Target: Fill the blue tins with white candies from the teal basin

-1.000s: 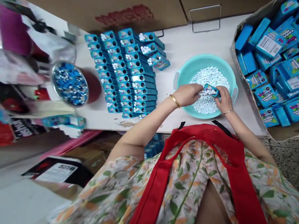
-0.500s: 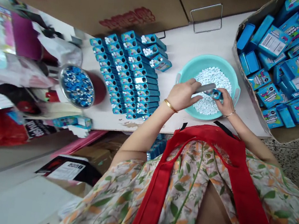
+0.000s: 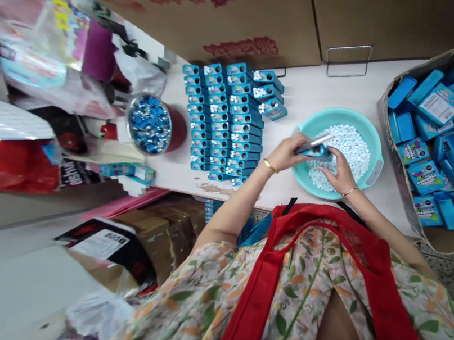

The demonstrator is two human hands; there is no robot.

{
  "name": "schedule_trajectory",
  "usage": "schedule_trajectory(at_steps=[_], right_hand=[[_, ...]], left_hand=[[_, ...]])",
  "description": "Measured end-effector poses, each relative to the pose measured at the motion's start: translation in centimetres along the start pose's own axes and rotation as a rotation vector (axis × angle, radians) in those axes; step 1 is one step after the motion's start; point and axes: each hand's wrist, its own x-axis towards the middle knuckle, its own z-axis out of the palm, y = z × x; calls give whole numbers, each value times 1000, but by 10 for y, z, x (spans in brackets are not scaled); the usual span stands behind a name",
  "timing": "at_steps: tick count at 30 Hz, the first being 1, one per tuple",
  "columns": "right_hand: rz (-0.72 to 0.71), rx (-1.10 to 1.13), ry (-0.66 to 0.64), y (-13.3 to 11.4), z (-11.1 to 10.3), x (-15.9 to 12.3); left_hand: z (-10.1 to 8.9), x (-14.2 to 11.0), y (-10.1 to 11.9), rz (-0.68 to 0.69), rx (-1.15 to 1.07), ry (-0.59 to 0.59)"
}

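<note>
Both my hands hover over the near rim of a teal basin (image 3: 366, 177) filled with small white candies (image 3: 347, 148). My left hand (image 3: 288, 155) and my right hand (image 3: 340, 174) together hold a small blue candy box (image 3: 315, 150) with a pale flap sticking up at its top. Left of the basin lie rows of open blue boxes (image 3: 228, 122) on the white table (image 3: 308, 85), several showing white candies inside.
A cardboard carton (image 3: 434, 235) at the right holds several loose blue boxes (image 3: 449, 135). A round tin of blue-wrapped pieces (image 3: 149, 123) stands left of the rows. A wire stand (image 3: 348, 60) sits at the table's back. Bags and packets crowd the far left.
The camera has swung so everything sits further right and lower. My hands have drawn the box toward the basin's near-left rim, with its flap raised; a second ago it lay among the candies.
</note>
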Motion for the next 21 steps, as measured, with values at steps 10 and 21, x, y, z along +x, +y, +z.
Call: schedule_trajectory(at_steps=[10,21], right_hand=[[137,-399,368,4,-122,2],[483,-800,127,121,-250,82]], left_hand=[[-79,0,-108,-465,202,145],[-67,-13,-104,-552,345,101]])
